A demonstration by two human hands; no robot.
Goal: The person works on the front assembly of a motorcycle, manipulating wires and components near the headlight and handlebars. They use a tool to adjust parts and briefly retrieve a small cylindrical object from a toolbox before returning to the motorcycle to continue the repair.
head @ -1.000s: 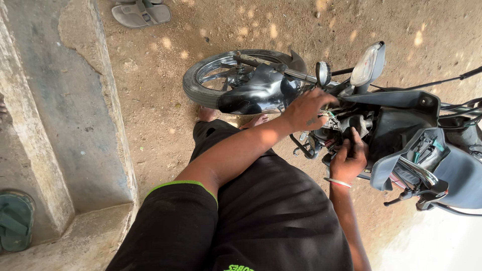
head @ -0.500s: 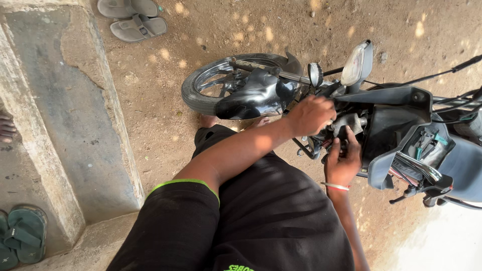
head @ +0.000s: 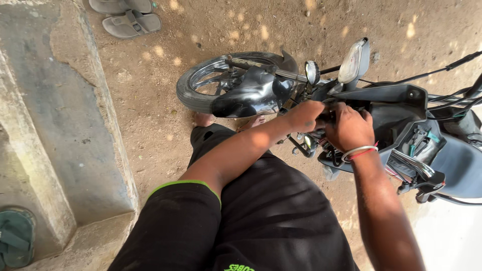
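Observation:
A black motorcycle stands on dirt in front of me, its front wheel (head: 201,85) and black mudguard (head: 248,95) to the left. My left hand (head: 304,116) is closed on a part behind the headlight cowl (head: 386,95). My right hand (head: 349,128), with a bangle on the wrist, grips the same spot from the right, touching the left hand. What the fingers hold is hidden. A turn indicator (head: 351,62) and a small round mirror (head: 312,72) stick up above the hands.
A concrete step (head: 55,125) runs along the left. Grey sandals (head: 128,20) lie on the dirt at the top; a green sandal (head: 15,236) is at the lower left. Cables and the handlebar (head: 452,62) reach right. My foot (head: 203,119) stands by the wheel.
My right hand has risen from lower in the bike's frame to join my left hand behind the cowl. The view has shifted slightly downward.

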